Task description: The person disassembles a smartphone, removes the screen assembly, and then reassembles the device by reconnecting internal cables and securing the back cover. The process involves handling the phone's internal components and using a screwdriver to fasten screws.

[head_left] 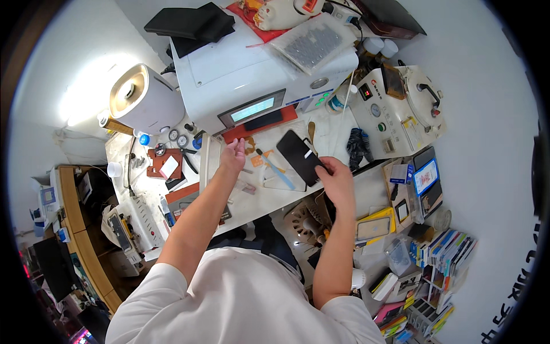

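While the right hand (337, 180) grips one black phone (296, 153) by its lower right end, the left hand (232, 156) sits well apart on the other side, off to the left of the phone. The phone's long axis slants from upper left, toward the large white machine (235, 71), down to lower right, into the right hand's fingers; its dark face is turned up. It lies in front of the person, over the front part of the white table (259, 202), though from above its height cannot be judged. The left hand has its palm turned upward and fingers half curled over a red mat (235, 134); it looks empty, but whether the fingertips pinch something small cannot be told.

Counted between and about the hands: one light blue brush-like tool (277, 170), nearer the phone than the left hand is; one orange flat piece (260, 159) beside that tool; one wooden spoon-shaped tool (311, 132) just beyond the phone; one dark crumpled bundle (358, 146) to the right; one pair of pliers (189, 160) at the left. Two white machines stand behind, the second one (395, 112) having a round lid.
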`<state>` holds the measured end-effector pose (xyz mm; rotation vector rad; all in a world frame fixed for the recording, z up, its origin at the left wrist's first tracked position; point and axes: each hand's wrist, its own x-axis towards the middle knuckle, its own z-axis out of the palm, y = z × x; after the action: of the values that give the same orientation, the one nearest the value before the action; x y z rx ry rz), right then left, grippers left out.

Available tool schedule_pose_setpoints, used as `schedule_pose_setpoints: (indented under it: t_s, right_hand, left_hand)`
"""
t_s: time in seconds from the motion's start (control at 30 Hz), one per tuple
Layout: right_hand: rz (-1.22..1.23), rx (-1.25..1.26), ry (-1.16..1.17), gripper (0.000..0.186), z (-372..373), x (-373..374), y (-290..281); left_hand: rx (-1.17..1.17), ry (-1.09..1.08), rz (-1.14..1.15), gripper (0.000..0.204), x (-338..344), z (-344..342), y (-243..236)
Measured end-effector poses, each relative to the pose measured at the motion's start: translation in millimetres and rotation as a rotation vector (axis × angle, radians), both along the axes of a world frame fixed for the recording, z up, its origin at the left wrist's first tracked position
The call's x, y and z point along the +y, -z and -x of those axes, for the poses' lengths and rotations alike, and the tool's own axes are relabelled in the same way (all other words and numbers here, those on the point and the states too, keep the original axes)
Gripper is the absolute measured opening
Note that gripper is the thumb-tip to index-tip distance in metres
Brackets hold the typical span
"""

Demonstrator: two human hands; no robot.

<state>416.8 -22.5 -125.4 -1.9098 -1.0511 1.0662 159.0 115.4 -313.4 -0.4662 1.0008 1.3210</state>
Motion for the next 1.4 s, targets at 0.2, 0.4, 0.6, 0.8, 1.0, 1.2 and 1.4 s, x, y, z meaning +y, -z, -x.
schedule_pose_setpoints:
  t_s: [0.2,0.4,0.6,0.8,1.0,1.2,1.4]
  right_hand:
    - [-0.196,-0.623,-0.262,0.02,11.4,-12.3,-131.0]
    - [-0.769,-0.847,-0.54,0.032,38.2,-21.3,-177.0]
    - [-1.032,-0.663,-0.651,0.035,88.6,-26.0,-154.3]
    - [-0.921,-0.25,-0.633,0.045,161.8,-35.3,-140.6]
    - [-0.516,0.546,-0.436,0.056,247.5,-53.2,-132.2]
    - [-0.223,0.677,-0.522,0.068,308.0,-67.8,-134.4]
    - [-0.195,0.713,-0.563,0.067,356.8,-86.0,-145.0]
  left_hand:
    - [0.011,0.267,-0.104,0.022,-20.1,-18.8,-33.4]
    - [-0.726,0.778,-0.465,0.046,-96.9,17.3,-242.7]
    - [-0.128,0.773,-0.612,0.041,-145.2,85.2,-295.0]
    - [0.142,0.597,-0.71,0.038,-188.9,159.3,-308.7]
    - [0.333,0.427,-0.677,0.04,-232.0,212.6,-319.3]
    - [0.337,0.306,-0.688,0.042,-266.5,258.6,-311.7]
    - [0.415,0.282,-0.698,0.044,-290.8,295.2,-310.0]
